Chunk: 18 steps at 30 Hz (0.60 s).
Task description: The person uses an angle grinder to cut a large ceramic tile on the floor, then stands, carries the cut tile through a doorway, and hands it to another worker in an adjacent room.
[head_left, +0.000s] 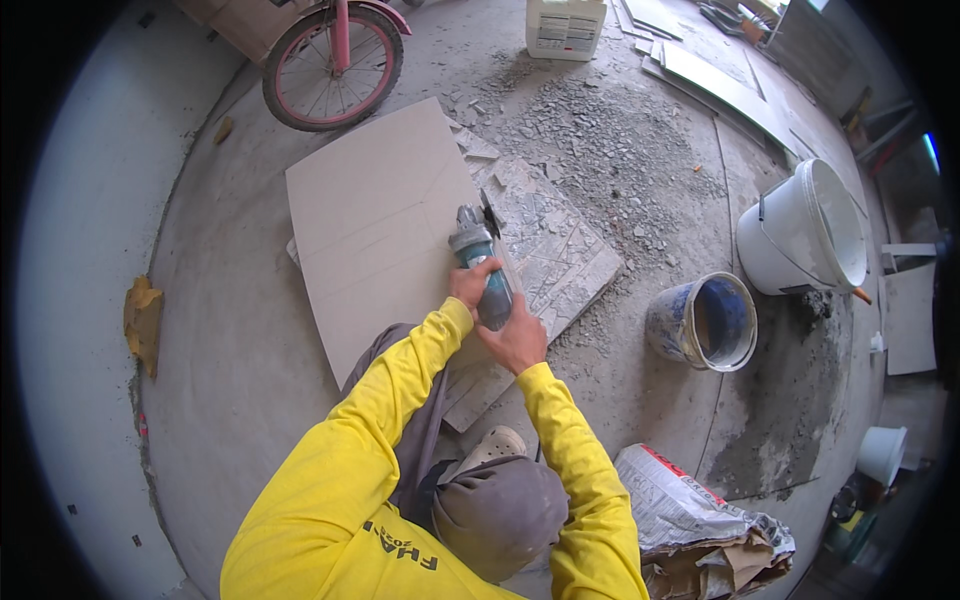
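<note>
My left hand [470, 284] and my right hand [518, 338] are both closed around the body of a teal and grey angle grinder [483, 262]. The left grips nearer its metal head, the right nearer its rear end. The grinder's dark disc stands at the right edge of a large beige tile [375, 210]; whether it touches the tile I cannot tell. Faint lines run across the tile's face. Beneath it lies a scored, dusty board [560, 245] that sticks out to the right.
Broken tile chips [640, 150] litter the floor beyond the board. A small paint-stained bucket [690, 325] and a larger white bucket [790, 230] stand at right. A torn bag [690, 510] lies near my right arm. A pink bicycle wheel [335, 70] and white jerrycan [565, 28] are at the back.
</note>
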Motion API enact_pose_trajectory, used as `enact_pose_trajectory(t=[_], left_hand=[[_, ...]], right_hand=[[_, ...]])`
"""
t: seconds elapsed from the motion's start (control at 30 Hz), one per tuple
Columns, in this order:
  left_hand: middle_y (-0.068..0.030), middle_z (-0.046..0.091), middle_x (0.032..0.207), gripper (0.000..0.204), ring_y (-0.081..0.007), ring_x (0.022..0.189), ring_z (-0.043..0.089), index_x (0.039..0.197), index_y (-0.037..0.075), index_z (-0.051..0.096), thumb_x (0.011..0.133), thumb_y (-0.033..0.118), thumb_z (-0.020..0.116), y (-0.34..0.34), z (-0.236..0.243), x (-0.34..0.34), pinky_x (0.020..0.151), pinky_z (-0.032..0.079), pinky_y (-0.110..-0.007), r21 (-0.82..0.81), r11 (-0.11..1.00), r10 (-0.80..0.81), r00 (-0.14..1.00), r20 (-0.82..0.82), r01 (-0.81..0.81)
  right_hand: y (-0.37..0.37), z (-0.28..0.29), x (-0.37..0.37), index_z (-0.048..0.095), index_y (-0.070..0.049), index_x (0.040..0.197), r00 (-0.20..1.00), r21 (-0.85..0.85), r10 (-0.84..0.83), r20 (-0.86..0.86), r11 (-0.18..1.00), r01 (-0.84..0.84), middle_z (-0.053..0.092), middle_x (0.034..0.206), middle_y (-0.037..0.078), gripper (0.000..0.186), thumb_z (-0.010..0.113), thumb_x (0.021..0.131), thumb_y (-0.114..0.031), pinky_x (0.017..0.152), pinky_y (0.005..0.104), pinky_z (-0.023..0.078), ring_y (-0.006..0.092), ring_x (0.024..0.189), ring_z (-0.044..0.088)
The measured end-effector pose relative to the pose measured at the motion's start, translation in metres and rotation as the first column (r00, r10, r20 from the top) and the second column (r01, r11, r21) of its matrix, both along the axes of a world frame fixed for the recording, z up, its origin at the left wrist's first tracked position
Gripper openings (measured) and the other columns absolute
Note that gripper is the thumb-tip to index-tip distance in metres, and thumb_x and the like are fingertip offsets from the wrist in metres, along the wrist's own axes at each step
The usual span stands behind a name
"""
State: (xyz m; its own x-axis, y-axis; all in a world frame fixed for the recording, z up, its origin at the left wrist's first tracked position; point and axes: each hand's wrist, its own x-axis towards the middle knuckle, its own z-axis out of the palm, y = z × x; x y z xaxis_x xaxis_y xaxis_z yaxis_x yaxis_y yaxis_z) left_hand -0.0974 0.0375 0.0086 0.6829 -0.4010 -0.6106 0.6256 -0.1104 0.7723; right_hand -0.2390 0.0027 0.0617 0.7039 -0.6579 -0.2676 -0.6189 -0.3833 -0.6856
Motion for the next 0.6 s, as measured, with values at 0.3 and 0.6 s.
enact_pose_trajectory(t=[0.3,0.6], left_hand=[[-0.0078,0.067,0.078,0.032,-0.0199,0.059,0.064,0.092,-0.001,0.068,0.077,0.023,0.082,0.003,-0.002,-0.009,0.058,0.055,-0.036,-0.030,1.000,0.005,1.000,-0.025,-0.006],[-0.0073,0.066,0.079,0.033,-0.0199,0.060,0.064,0.094,-0.001,0.067,0.077,0.024,0.082,0.005,-0.002,-0.010,0.060,0.055,-0.037,-0.022,1.000,-0.006,1.000,-0.016,0.006]], right_hand=[[0.004,-0.007,-0.009,0.050,-0.002,0.118,1.000,-0.012,-0.018,0.019,1.000,0.018,0.070,0.084,0.028,0.072,0.079,0.070,-0.048,0.073,0.0548,0.056,0.0487,0.080,0.069],[0.004,-0.007,-0.010,0.049,-0.002,0.116,1.000,-0.004,-0.012,-0.002,1.000,0.012,0.070,0.086,0.028,0.069,0.079,0.071,-0.045,0.074,0.0543,0.055,0.0483,0.082,0.069]])
